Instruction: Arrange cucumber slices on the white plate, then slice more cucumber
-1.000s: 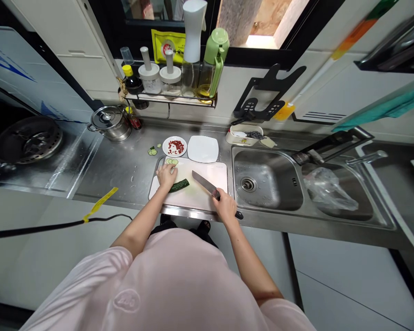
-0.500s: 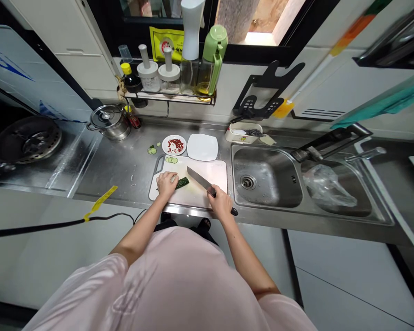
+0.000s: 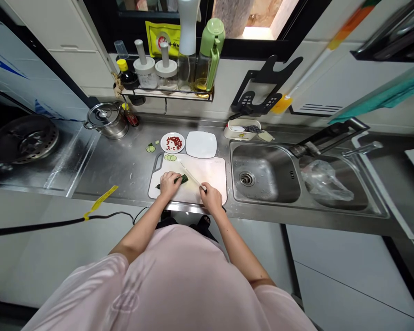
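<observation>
A dark green cucumber piece (image 3: 184, 178) lies on the white cutting board (image 3: 212, 170), and my left hand (image 3: 169, 185) is closed over it, hiding its middle. My right hand (image 3: 211, 197) grips the handle of a kitchen knife (image 3: 190, 174). The blade stands on edge, its tip pointing up and left, just right of the cucumber's end. Several pale cucumber slices (image 3: 170, 157) lie at the board's upper left. Behind the board are a white plate of chopped red pieces (image 3: 163, 143) and a bare white plate (image 3: 201, 144).
Cucumber scraps (image 3: 151, 147) lie left of the plates. A steel pot (image 3: 115, 126) stands farther left, near a wok (image 3: 22, 138). To the right is a double sink (image 3: 267, 174), with a plastic bag (image 3: 326, 179) in its right basin. A seasoning shelf (image 3: 165, 94) hangs above.
My right hand has moved left with the knife, toward the cucumber. The blade has turned from showing its flat side to standing on edge. My left hand has shifted slightly right.
</observation>
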Motion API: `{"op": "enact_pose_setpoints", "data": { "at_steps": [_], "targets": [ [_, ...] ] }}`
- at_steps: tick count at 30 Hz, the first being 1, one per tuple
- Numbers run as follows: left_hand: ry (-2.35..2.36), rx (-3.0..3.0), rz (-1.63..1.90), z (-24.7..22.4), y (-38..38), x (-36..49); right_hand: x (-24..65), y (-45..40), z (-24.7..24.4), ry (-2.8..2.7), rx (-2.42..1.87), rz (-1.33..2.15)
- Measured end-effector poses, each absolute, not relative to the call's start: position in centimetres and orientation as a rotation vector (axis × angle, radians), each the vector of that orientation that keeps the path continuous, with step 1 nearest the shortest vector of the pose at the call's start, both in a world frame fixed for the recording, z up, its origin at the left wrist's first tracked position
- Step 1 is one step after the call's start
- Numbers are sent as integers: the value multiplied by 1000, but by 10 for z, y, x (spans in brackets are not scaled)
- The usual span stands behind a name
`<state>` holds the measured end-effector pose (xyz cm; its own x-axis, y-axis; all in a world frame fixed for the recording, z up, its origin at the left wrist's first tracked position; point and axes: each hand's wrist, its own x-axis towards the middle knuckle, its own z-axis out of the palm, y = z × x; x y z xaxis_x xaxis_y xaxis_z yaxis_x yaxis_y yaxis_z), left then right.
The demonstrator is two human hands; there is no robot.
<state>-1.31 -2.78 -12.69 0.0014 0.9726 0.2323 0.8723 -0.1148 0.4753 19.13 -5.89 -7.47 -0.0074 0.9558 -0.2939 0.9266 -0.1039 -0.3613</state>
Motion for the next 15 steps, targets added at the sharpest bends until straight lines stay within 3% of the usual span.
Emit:
{"op": "enact_pose_setpoints", "data": {
  "at_steps": [15],
  "targets": [
    [1656,2186,707,-138,-18,-13,175,-44,-65,-2361,-2135,809]
  ]
}}
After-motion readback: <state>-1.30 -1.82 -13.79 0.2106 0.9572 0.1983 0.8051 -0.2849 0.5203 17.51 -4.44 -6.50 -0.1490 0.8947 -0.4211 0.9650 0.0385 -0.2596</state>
